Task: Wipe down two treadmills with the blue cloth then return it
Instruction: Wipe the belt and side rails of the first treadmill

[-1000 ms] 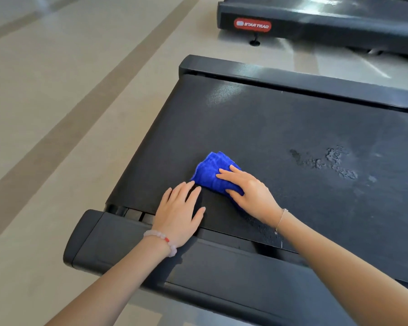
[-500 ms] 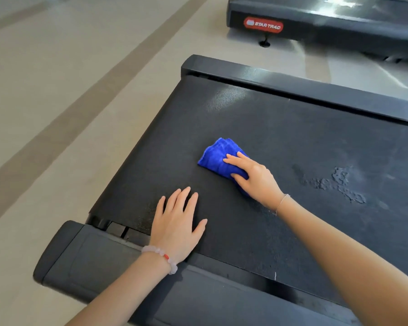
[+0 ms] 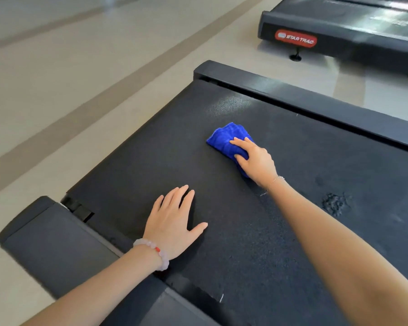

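Note:
A black treadmill belt fills the middle of the head view. My right hand presses a folded blue cloth flat on the belt, fingers spread over it, near the far side rail. My left hand lies flat and empty on the belt near the close rail, fingers apart, a bead bracelet at the wrist. A second treadmill with a red Star Trac label stands at the top right.
A rough scuffed patch marks the belt to the right of my right forearm. The near side rail and its end cap run along the lower left. Beige tiled floor with darker stripes lies to the left.
My right hand has slid the blue cloth away from me across the belt toward the far rail. My left hand stays flat on the belt near the close edge.

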`<state>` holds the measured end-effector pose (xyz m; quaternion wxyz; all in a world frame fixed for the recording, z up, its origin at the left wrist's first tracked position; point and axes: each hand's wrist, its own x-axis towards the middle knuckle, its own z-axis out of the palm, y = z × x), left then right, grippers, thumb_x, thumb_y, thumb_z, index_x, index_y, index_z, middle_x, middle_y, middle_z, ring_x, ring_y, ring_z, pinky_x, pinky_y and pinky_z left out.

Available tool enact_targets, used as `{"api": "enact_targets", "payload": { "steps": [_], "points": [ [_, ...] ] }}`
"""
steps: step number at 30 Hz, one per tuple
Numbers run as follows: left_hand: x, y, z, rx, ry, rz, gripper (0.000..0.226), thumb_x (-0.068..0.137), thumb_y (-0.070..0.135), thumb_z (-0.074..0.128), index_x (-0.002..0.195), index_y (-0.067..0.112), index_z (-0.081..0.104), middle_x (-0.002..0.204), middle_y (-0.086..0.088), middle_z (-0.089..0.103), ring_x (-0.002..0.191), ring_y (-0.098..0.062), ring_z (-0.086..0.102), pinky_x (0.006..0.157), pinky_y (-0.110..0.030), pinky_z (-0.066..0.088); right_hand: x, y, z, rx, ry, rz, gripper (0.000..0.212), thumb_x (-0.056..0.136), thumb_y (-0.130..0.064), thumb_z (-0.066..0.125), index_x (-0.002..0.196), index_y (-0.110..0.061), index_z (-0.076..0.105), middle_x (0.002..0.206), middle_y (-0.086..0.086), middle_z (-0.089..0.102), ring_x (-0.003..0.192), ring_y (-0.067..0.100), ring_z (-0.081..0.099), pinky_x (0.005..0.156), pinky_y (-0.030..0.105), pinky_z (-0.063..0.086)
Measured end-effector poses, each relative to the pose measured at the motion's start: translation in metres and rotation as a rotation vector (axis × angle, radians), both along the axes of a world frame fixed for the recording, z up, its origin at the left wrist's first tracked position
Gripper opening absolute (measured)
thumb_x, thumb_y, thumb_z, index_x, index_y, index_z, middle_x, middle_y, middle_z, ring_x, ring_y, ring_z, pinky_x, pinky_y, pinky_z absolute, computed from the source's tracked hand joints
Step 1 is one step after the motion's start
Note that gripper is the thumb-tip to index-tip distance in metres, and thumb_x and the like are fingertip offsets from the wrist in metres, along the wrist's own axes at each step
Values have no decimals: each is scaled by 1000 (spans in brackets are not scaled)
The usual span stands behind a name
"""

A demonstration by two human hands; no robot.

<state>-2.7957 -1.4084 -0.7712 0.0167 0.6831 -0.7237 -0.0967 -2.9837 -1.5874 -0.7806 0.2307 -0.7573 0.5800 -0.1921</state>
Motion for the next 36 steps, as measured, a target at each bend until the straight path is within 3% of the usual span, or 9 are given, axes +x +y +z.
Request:
{"api": "enact_targets", "payload": {
  "steps": [2,7,11,14,16,18,23,30,36],
  "points": [
    [-6,-4,1,14,-1,21,79,89,65,34,150,18,13,157,2,7,144,-16,7,116,-35,8,-4,-7,1,6,4,11,41,93,-22,47,130,-39,48,140,-14,46,132,19,39,95,39,39],
    [-16,-19,1,33,-27,42,80,90,64,35,150,21,6,157,4,0,144,-15,2,117,-34,5,-18,-31,6,2,15,6,42,92,-20,46,130,-37,49,133,-3,52,127,26,43,93,40,39],
    [-26,-34,-5,43,-35,67,88,80,76,13,150,23,7,157,5,2,144,-15,1,116,-37,3,-28,-49,8,-1,1,-21,42,92,-20,46,130,-37,49,134,0,51,126,28,43,92,39,38],
    [-32,-43,-9,63,-63,77,83,84,74,15,150,25,5,157,5,-1,144,-16,-2,117,-39,0,-30,-58,11,-9,-1,-42,42,93,-18,46,131,-35,49,135,6,49,123,31,45,90,37,38],
    [-35,-49,-9,44,-77,64,90,76,75,1,150,25,7,158,4,1,145,-16,-1,116,-39,-1,-32,-64,12,-11,0,-47,42,93,-18,46,132,-35,49,136,7,48,121,32,45,89,37,37],
    [-35,-55,-9,25,-73,60,96,71,72,-3,150,22,18,157,1,12,144,-18,10,115,-40,5,-35,-73,12,-22,-3,-54,42,93,-19,47,132,-35,49,136,8,48,121,32,45,89,38,38],
    [-34,-64,-18,-41,-98,54,71,86,62,25,129,15,56,136,-4,52,124,-23,50,100,-46,41,-40,-103,9,-55,14,-95,40,94,-23,48,133,-34,47,136,6,47,123,30,45,89,37,38],
    [-30,-62,-26,-86,-118,26,71,91,63,17,132,18,53,139,0,49,127,-20,47,102,-44,40,-56,-145,5,-40,60,-107,43,96,-22,46,139,-28,41,148,5,37,138,27,29,102,38,33],
    [-35,-75,-18,-119,-82,44,62,86,58,31,118,16,62,132,0,55,119,-22,53,96,-45,46,-62,-158,-2,-1,43,-98,46,92,-24,48,137,-32,42,150,4,34,140,27,27,105,38,31]
  ]
}}
